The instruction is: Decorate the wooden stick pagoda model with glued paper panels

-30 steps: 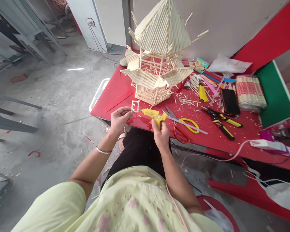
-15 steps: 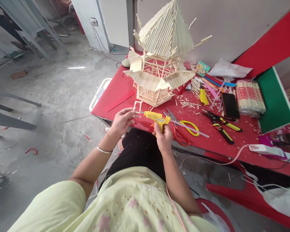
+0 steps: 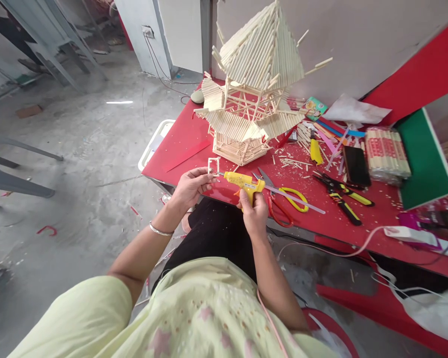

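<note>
Pinched in the fingers of my left hand point(image 3: 194, 185) is a small square frame of wooden sticks point(image 3: 218, 164), held upright above the table's front edge. My right hand point(image 3: 254, 208) is wrapped round the grip of a yellow glue gun point(image 3: 242, 180). Its nozzle points left and meets the lower part of the frame, or comes very close to it. A long translucent glue stick point(image 3: 298, 197) juts from the gun's back end. Behind both hands stands a pagoda-like model point(image 3: 242, 124) built of wooden sticks, with a pointed roof.
On the red table point(image 3: 194, 144) lie scissors point(image 3: 293, 199), pliers point(image 3: 339, 194), a yellow cutter point(image 3: 315, 150), a phone point(image 3: 356, 165) and loose stick pieces. A pack of chopsticks point(image 3: 386, 151) sits beside a green board point(image 3: 425, 156). A white power strip point(image 3: 414, 234) with cords lies at the right edge.
The view has shifted slightly. The nozzle and the stick frame have changed place a little against each other. Both hands keep their holds.
</note>
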`<act>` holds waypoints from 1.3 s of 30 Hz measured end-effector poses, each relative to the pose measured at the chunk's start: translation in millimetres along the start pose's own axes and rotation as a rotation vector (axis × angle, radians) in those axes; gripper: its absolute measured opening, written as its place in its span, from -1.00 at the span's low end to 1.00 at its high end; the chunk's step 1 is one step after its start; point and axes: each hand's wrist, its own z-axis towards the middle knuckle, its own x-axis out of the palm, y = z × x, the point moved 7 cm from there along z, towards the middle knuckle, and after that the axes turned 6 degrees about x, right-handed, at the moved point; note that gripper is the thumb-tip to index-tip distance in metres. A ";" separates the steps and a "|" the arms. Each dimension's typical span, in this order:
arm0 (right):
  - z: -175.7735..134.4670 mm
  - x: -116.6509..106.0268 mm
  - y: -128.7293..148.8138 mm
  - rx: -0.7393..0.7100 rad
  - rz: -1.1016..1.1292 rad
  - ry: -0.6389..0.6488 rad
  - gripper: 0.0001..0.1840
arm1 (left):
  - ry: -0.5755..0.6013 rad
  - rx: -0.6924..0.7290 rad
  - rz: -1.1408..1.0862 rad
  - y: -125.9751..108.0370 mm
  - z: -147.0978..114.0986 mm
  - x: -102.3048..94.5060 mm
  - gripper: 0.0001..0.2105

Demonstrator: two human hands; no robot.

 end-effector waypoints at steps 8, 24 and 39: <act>3.8 -1.2 -1.6 -0.001 -0.003 0.004 -0.47 | 0.007 0.006 0.001 -0.2 -2.0 -0.4 -0.63; 3.3 -3.2 -8.5 0.005 -0.004 0.032 -0.52 | 0.028 -0.057 -0.051 7.2 1.0 -5.0 -0.69; 1.0 -13.4 6.0 -0.069 -0.148 -0.014 -0.51 | 0.007 0.009 0.011 -0.3 -4.0 -0.7 -0.60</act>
